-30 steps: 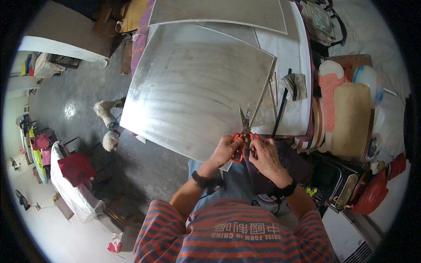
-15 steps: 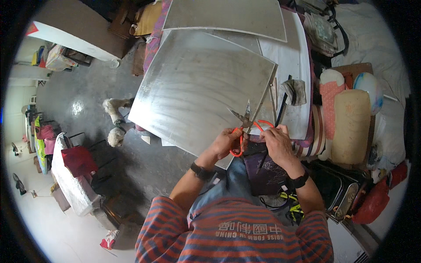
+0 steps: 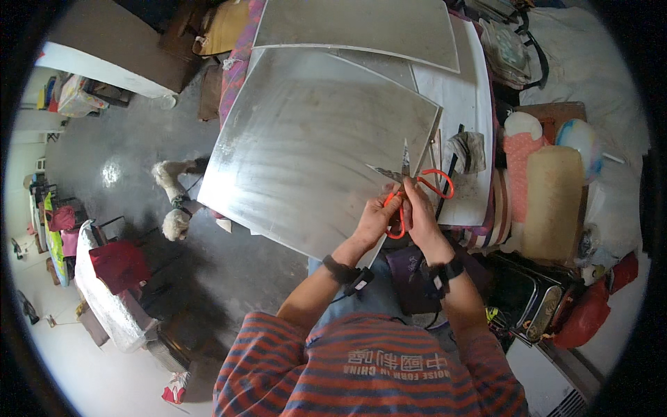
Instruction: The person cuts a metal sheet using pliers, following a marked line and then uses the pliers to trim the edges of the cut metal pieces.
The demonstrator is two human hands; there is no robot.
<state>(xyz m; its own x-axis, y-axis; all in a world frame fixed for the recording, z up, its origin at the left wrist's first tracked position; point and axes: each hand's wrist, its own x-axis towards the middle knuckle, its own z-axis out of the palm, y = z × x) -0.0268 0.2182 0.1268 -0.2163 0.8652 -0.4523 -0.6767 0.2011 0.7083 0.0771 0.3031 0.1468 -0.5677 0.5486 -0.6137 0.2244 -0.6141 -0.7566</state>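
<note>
Over the near edge of a large grey sheet panel (image 3: 306,146), I hold a pair of scissors (image 3: 406,165) with orange handle loops. Its worn, dark-stained blades are spread apart and point away from me. My left hand (image 3: 377,221) is closed around the left loop. My right hand (image 3: 422,217) has come up against it, its fingers pinched at the scissors near the pivot, while the right loop sticks out free beyond it. Whether anything small lies between the fingertips is hidden.
A second grey panel (image 3: 354,24) overlaps the first at the back. To the right lie a folded cloth (image 3: 467,151) and a black strip (image 3: 448,182) on white sheeting. A beige cushion (image 3: 554,201) sits farther right. A small white dog (image 3: 175,222) stands on the floor at left.
My right hand has left the right handle loop and moved inward to the pivot. The scissors have shifted slightly right and the blades point more upward in view. The dog has moved a little.
</note>
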